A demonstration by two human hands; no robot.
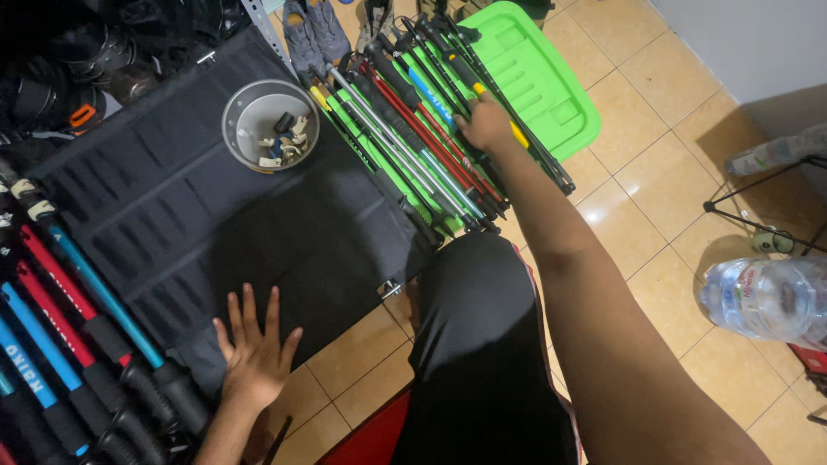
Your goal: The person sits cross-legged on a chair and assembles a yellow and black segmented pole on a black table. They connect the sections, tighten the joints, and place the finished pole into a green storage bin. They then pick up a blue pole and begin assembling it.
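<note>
— right hand (487, 122) curls around a slim yellow-gripped pole (508, 129) among the metal trekking poles (413, 142) heaped on the ridged green plastic lid (543, 82).
— and the left hand (256, 360)?
— flat, fingers spread, holding nothing, on the ribbed black fabric mat (215, 215).

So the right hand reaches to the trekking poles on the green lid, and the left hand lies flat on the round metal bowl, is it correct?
Not quite. The head view shows the left hand flat on the dark mat, apart from the metal bowl. The right hand does reach to the trekking poles on the green lid.
</note>
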